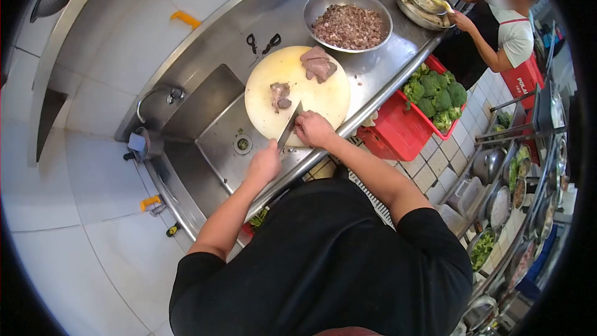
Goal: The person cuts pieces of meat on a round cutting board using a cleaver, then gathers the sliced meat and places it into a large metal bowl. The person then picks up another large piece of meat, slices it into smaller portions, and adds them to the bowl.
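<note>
My left hand (266, 163) is wrapped round the handle of a knife (290, 128), whose blade slants up across the near edge of a round cutting board (261, 81). Right beside the blade, my right hand (314, 129) rests on the board with bent fingers; whatever lies under them is hidden. A small clump of meat pieces (280, 96) sits just beyond the knife. Farther back on the board is a stack of larger brownish-pink meat slabs (318, 64).
The board partly overhangs a sink (214, 140). Behind it are black scissors (271, 43) and a steel bowl (388, 17) of chopped meat. Red crates (398, 127), one with broccoli (432, 93), stand below the counter edge. Another person (491, 31) works over bowls at right.
</note>
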`<state>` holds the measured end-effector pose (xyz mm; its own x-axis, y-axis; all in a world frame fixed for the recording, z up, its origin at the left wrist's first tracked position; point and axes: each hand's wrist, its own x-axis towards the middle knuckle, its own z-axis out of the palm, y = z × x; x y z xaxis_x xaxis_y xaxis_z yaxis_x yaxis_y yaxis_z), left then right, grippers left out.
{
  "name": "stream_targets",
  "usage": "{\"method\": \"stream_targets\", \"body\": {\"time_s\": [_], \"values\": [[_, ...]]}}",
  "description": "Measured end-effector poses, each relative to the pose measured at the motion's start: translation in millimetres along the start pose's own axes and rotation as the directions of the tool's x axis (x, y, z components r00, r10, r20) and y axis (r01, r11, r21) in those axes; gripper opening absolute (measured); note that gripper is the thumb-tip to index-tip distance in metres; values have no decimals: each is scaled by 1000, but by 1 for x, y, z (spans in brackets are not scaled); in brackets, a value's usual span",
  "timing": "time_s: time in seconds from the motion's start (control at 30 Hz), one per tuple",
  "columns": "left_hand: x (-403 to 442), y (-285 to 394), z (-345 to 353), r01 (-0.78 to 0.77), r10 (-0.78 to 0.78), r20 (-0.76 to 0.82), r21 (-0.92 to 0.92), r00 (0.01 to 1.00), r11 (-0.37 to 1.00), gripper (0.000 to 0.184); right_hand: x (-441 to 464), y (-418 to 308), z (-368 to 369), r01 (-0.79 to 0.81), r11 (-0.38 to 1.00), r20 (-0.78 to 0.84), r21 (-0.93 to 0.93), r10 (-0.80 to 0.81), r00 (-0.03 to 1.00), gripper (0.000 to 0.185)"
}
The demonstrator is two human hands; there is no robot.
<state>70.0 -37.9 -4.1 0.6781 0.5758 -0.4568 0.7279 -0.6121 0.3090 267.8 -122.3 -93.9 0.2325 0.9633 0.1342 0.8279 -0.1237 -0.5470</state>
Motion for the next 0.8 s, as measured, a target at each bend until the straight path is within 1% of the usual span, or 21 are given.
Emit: {"method": "stream_targets", "body": {"time_s": [0.1, 0.13, 0.23, 0.33, 0.43, 0.53, 0.63, 0.73, 0.8], "values": [[24, 3, 5, -65, 64, -53, 0, 996, 998, 23, 1, 3, -5, 34, 999, 54, -2, -34, 998, 19], [20, 12, -10, -65, 66, -30, 34, 997, 997, 24, 2, 1, -8, 4, 1000, 69, 30, -7, 998, 19], [-3, 16, -29, -40, 41, -27, 34, 999, 999, 27, -2, 3, -11, 23, 995, -6, 100, -23, 1000, 20], [-11, 6, 0, 28, -28, 0, 8, 1000, 1000, 25, -6, 8, -5, 40, 999, 23, 34, -41, 999, 21], [14, 8, 7, -19, 19, -29, -8, 999, 1000, 25, -4, 12, -2, 57, 998, 49, 14, -58, 997, 20], [18, 20, -14, -23, 24, -20, 39, 1000, 999, 25, -6, 4, -14, -12, 997, 37, 79, 9, 999, 19], [-8, 17, -22, -40, 41, -18, 46, 999, 998, 26, -8, 4, -15, -50, 994, 3, 96, 50, 999, 20], [-8, 12, 12, 37, -38, 18, 9, 999, 999, 25, -12, 8, -7, -44, 998, -26, 53, 46, 999, 17], [2, 23, 12, 12, -12, -16, -21, 1000, 1000, 24, -12, 11, -8, -34, 996, -20, 78, 35, 999, 17]]}}
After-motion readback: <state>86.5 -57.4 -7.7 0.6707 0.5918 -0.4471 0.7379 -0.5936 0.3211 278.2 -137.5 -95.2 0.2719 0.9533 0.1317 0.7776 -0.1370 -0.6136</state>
